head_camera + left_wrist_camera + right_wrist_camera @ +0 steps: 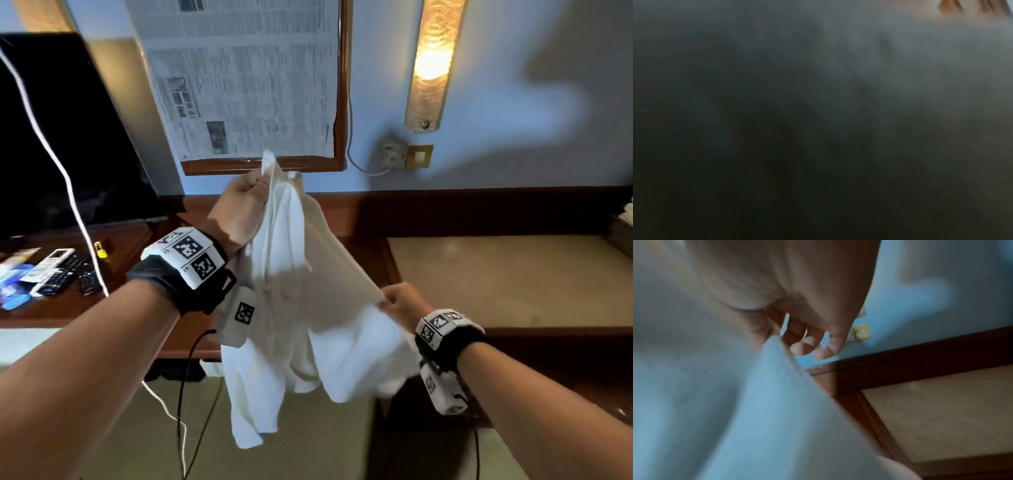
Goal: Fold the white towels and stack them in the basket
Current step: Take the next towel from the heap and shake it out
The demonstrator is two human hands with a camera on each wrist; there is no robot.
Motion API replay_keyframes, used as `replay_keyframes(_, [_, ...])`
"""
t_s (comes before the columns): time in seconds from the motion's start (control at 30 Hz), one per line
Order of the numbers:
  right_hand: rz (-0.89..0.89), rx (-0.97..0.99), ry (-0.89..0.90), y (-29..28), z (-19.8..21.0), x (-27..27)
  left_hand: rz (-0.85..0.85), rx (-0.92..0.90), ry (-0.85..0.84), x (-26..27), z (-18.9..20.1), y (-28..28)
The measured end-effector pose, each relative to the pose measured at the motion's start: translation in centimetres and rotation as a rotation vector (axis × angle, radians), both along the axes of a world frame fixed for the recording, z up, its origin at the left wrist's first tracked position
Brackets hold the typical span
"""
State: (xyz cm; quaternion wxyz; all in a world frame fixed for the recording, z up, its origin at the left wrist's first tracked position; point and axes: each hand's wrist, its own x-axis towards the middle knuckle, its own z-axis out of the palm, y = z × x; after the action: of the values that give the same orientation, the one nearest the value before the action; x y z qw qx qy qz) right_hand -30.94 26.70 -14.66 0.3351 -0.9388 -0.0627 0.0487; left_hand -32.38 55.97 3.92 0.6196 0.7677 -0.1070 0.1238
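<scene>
Head view: left hand (pixel 239 205) grips the bunched top of a white towel (pixel 294 308) held in the air above the desk's (pixel 376 212) front edge; right hand (pixel 402 303) pinches a lower corner. Left wrist view — dark blur. Right wrist view — towel (pixel 715 402) pinched, other fingers (pixel 830 345) loose.

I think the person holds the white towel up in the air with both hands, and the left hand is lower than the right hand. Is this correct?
Not quite. In the head view the left hand grips the white towel higher, near the frame on the wall, and the right hand pinches an edge lower down. Both hands do hold it up in the air.
</scene>
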Motion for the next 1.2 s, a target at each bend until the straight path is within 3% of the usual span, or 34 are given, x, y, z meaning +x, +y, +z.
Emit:
replay_keyframes(0.1, [-0.019,0.135,-0.325,2.5,4.6,-0.7,-0.068,0.081,0.044,-2.0,-2.2,0.3])
replay_keyframes(0.2, [0.159,0.245,-0.604,6.3,10.4,-1.9,-0.21,0.04,0.082,-3.7,-4.0,-1.3])
replay_keyframes(0.27, [0.276,0.26,-0.676,7.9,13.6,-2.9,-0.226,-0.013,0.11,-4.3,-4.6,-2.5])
replay_keyframes(0.33, [0.337,0.274,-0.68,8.2,15.3,-3.3,-0.252,-0.067,0.134,-4.3,-5.0,-3.0])
replay_keyframes(0.43, [0.268,0.311,-0.564,7.3,15.0,-3.2,-0.244,-0.144,0.139,-3.3,-5.1,-2.6])
replay_keyframes(0.67, [0.262,0.087,-0.16,2.6,9.0,-4.3,-0.174,-0.202,0.128,-2.8,-3.7,-2.6])
replay_keyframes(0.83, [0.269,0.331,-0.005,0.9,4.4,-4.4,-0.228,-0.207,0.053,-2.5,-3.9,-3.8])
replay_keyframes(1.03, [0.02,0.333,-0.201,-0.7,3.9,-3.3,-0.197,0.042,-0.075,-2.8,-4.1,-5.1])
replay_keyframes(1.2, [-0.164,0.413,-0.458,-3.1,11.2,-2.0,-0.436,0.31,-0.043,-3.6,-2.5,-2.9])
